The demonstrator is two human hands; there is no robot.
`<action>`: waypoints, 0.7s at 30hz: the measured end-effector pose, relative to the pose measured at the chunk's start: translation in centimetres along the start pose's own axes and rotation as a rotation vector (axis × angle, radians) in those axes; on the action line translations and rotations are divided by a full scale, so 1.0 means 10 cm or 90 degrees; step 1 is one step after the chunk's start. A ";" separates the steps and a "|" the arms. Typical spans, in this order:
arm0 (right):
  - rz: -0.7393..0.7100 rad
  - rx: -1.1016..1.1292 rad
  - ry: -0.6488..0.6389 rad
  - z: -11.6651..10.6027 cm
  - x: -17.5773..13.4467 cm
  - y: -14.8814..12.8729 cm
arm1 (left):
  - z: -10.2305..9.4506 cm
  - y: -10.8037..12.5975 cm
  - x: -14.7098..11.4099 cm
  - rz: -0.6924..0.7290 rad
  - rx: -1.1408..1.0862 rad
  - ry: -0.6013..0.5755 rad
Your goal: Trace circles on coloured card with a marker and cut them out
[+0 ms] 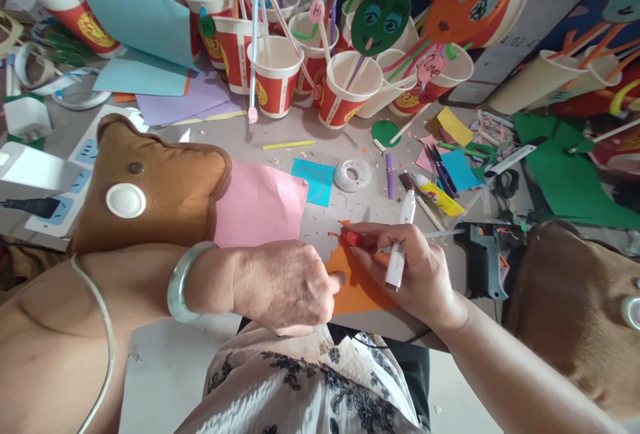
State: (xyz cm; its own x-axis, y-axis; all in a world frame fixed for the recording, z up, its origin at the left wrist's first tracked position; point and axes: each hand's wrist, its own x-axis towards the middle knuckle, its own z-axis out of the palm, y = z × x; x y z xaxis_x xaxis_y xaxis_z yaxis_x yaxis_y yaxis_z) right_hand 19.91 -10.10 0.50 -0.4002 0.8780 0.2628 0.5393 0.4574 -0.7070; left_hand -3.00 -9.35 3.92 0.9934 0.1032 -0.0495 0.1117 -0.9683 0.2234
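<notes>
My left hand (280, 284), with a pale jade bangle (184, 282) on its wrist, is curled at the left edge of an orange sheet of paper (360, 284). One fingertip rests on the paper; the others are folded and partly hidden. Over the same sheet, my right hand (415, 261) pinches a small round red piece (352, 239) between thumb and fingers. A white marker (396, 264) with a dark tip is tucked slantwise in that hand. Beyond the fingers lie a blue paper square (325, 174) with a drawn circle and a tape roll (353, 175).
Paper cups (275, 74) holding decorated straw figures line the back. A brown cushion (150, 187) and pink paper (260, 201) lie left. At right are a glue gun (483, 257), a yellow glue tube (440, 195), scissors (443, 171), green paper (565, 181) and another brown cushion (570, 307).
</notes>
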 end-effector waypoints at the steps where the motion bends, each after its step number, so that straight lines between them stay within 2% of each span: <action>1: -0.002 0.003 -0.006 -0.01 0.01 0.00 | 0.00 0.00 0.00 -0.001 0.003 0.002; 9: 0.001 0.017 0.016 -0.01 0.03 -0.02 | 0.00 0.00 -0.01 -0.013 0.029 0.044; 21: -0.003 -0.017 0.020 0.00 0.02 -0.01 | 0.00 0.02 0.00 -0.018 0.009 0.047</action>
State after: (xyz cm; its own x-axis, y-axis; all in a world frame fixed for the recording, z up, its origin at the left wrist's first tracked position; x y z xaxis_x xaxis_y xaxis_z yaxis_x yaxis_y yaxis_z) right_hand 19.74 -9.95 0.61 -0.3800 0.8795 0.2865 0.5575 0.4649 -0.6878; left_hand -2.95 -9.49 3.97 0.9891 0.1461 0.0159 0.1396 -0.9678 0.2096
